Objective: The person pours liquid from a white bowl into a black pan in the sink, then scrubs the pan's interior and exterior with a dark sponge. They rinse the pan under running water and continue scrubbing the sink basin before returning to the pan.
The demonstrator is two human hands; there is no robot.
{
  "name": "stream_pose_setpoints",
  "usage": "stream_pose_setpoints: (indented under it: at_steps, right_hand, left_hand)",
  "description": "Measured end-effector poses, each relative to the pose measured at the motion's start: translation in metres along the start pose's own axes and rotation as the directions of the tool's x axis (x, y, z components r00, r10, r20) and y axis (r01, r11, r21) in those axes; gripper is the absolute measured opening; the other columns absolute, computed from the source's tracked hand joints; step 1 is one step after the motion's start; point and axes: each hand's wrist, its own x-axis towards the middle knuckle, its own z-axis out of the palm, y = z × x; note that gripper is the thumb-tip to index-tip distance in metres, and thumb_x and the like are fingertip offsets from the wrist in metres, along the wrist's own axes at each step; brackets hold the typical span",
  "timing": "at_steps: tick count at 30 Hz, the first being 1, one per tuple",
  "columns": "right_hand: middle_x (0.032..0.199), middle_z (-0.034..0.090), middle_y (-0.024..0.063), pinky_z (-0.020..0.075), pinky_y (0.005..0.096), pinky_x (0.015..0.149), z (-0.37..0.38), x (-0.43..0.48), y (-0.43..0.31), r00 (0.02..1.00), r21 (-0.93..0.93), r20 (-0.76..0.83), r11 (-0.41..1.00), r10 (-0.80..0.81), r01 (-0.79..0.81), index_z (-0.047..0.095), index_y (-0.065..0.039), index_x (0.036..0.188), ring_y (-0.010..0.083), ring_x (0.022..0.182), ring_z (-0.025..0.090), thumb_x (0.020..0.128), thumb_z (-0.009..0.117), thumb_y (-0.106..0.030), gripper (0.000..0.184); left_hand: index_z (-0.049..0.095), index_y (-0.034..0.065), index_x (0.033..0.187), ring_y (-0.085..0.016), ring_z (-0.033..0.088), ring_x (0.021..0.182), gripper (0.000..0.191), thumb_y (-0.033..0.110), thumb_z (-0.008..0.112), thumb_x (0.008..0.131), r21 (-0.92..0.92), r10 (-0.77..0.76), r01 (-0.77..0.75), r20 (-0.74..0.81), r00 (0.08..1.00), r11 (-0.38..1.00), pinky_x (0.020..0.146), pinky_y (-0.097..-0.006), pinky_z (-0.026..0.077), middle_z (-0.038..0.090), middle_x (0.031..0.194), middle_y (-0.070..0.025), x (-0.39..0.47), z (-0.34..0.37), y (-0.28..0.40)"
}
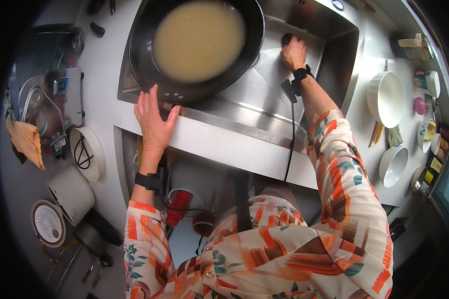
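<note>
A large dark wok sits at the left of the stainless-steel sink, holding cloudy yellowish liquid. My left hand lies at the wok's near side, fingers apart, beside the rivets where its handle joins. What is under the palm is hidden. Deep in the sink, my right hand is closed around a small dark object; fingers and blur hide what it is. A black cord hangs from the band on my right wrist over the sink's front edge.
White bowls and chopsticks stand on the right counter, with jars and small packages behind. On the left are a metal gas hob, an orange cloth, a white basin and a rice cooker.
</note>
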Motion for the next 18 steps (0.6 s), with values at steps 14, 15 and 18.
stream_pose_setpoints:
  at_steps: [14,15,18]
  right_hand:
    - [0.1,0.055,0.0198,0.0465,0.0423,0.082,0.0,-0.044,-0.032,0.82,0.497,0.264,0.8,-0.508,0.335,0.059,-0.006,0.1,0.0387,0.094,0.054,0.076,0.057,-0.006,0.023]
    - [0.1,0.055,0.0183,0.0468,0.0412,0.082,-0.007,-0.045,-0.026,0.742,0.508,0.328,0.771,-0.585,0.383,0.06,-0.007,0.099,0.0377,0.094,0.054,0.076,0.058,-0.007,0.023]
    - [0.103,0.055,0.0103,0.0469,0.0392,0.084,-0.008,-0.08,-0.037,0.466,0.485,0.463,0.656,-0.754,0.579,0.061,-0.011,0.099,0.0333,0.099,0.053,0.074,0.062,-0.008,0.025]
  left_hand:
    - [0.035,0.0039,0.134,-0.037,0.03,0.127,0.069,0.028,0.067,0.077,0.001,-0.012,0.012,0.024,1.0,1.0,0.106,-0.0464,0.019,0.044,0.13,-0.0189,-0.005,-0.002,-0.004]
    - [0.035,0.0038,0.134,-0.037,0.03,0.127,0.069,0.028,0.066,0.077,-0.001,-0.008,0.008,0.02,1.0,1.0,0.106,-0.0464,0.019,0.044,0.13,-0.0187,-0.002,-0.001,-0.002]
    - [0.035,0.0038,0.134,-0.037,0.03,0.127,0.069,0.028,0.066,0.077,0.006,-0.012,0.012,0.035,0.999,1.0,0.106,-0.046,0.019,0.044,0.13,-0.0188,-0.003,-0.003,-0.001]
